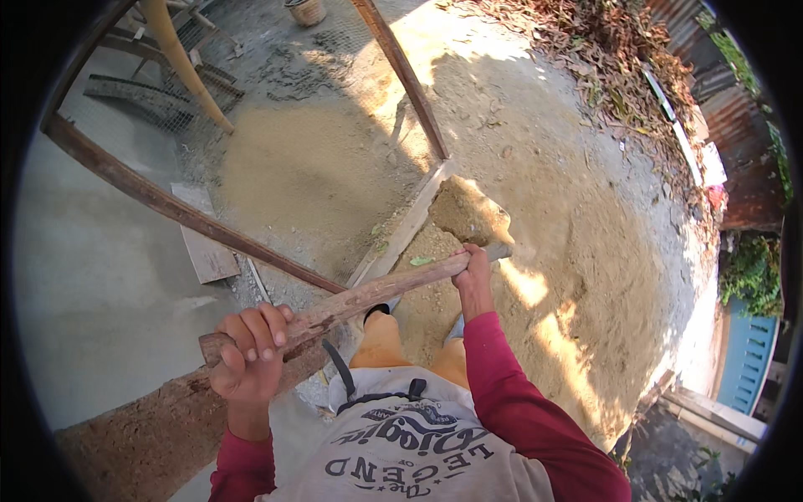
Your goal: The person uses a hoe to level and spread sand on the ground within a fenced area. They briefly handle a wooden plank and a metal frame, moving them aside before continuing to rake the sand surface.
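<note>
A long, rough wooden handle slants across in front of my body. My left hand is wrapped round its lower left end. My right hand grips it near the other end, which juts out past my fist. What head the tool carries cannot be made out for certain. Just beyond my right hand lies a mound of damp brown sand. Beside the sand stands a wood-framed mesh screen, its lower board nearest me. Through the mesh shows a spread of fine tan sand.
A bamboo pole stands behind the screen. A bucket sits at the far edge. Dry leaves lie along rusty corrugated sheets at right. A thick beam runs at lower left, near a loose board.
</note>
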### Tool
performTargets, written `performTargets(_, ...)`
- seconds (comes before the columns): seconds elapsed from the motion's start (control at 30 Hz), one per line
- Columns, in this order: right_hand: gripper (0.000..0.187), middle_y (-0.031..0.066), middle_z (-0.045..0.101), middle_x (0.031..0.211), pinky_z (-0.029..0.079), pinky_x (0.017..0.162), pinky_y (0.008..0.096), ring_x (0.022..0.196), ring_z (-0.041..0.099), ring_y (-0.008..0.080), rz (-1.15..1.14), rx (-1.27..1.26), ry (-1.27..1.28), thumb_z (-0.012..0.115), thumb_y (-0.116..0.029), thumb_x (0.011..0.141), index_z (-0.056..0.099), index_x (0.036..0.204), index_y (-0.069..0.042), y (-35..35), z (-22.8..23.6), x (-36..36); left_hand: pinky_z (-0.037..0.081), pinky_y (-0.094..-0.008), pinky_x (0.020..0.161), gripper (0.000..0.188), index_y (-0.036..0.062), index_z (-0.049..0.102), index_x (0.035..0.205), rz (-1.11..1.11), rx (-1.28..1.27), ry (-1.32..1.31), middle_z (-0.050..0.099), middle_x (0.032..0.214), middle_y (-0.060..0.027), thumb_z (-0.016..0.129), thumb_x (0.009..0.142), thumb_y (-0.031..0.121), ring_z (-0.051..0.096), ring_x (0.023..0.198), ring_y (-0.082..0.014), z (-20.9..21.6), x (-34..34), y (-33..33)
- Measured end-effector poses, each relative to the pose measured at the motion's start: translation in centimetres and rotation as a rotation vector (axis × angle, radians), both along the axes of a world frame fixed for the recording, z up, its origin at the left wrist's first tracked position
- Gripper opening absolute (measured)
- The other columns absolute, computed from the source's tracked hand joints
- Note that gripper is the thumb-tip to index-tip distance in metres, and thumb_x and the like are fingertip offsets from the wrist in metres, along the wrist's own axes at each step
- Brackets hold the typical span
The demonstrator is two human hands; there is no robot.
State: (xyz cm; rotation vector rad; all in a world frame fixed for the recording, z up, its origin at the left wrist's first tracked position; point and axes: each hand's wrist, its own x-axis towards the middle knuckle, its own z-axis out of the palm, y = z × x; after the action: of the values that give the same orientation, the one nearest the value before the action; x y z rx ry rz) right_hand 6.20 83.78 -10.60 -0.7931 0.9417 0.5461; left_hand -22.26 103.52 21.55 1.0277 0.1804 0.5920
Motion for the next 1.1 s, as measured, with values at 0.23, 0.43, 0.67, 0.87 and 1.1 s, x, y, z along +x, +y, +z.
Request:
performTargets(0.23,0.009,0.0108,0.055,0.073,0.053,0.069,0.045,0.066,0.058,0.0256,0.4,0.612,-0.51,0.058,-0.006,0.092,0.05,0.092,-0.003,23.8,26.8,1.9,0.036,-0.0369,0.105,0.034,0.0173,0.056,0.073,0.264,0.343,-0.404,0.062,0.079,0.0004,0.081,0.085,0.036,0.057,0.096,-0.0157,6.7,-14.7,6.2)
performTargets(0.43,0.008,0.0055,0.054,0.072,0.049,0.069,0.0395,0.066,0.055,0.0203,0.318,0.677,-0.723,0.06,-0.008,0.091,0.052,0.09,-0.007,20.3,33.2,4.9,0.032,-0.0451,0.117,0.027,0.0154,0.061,0.086,0.412,-0.108,-0.347,0.065,0.105,-0.0007,0.08,0.085,0.034,0.055,0.122,-0.0207,-1.8,-14.0,5.4)
performTargets(0.67,0.011,-0.0002,0.053,0.069,0.047,0.065,0.0354,0.062,0.054,0.0171,0.039,0.186,-0.617,0.059,-0.008,0.087,0.049,0.088,-0.012,-1.0,17.5,6.4,0.03,-0.051,0.116,0.021,0.0125,0.061,0.09,-0.035,-0.387,-0.172,0.065,0.108,-0.0059,0.068,0.095,0.032,0.05,0.129,-0.0266,-12.1,-6.1,3.0)
performTargets(0.87,0.009,0.005,0.051,0.07,0.048,0.062,0.0348,0.062,0.052,0.0176,-0.46,-0.006,-0.15,0.054,-0.005,0.09,0.047,0.086,-0.009,-23.3,-1.4,-3.4,0.031,-0.0492,0.114,0.022,0.0132,0.061,0.083,-0.478,-0.318,0.065,0.063,0.089,-0.0032,0.069,0.094,0.03,0.057,0.11,-0.0237,-14.5,5.7,-2.9)
performTargets(1.1,0.004,0.004,0.057,0.076,0.056,0.067,0.0356,0.07,0.061,0.0204,-0.982,0.012,0.249,0.052,-0.005,0.09,0.05,0.088,-0.008,-38.4,-20.3,-30.1,0.046,-0.0369,0.089,0.025,0.0081,0.063,0.079,-1.03,-0.214,0.693,0.062,0.077,-0.0026,0.068,0.097,0.024,0.061,0.087,-0.0173,-19.0,19.8,-26.9)
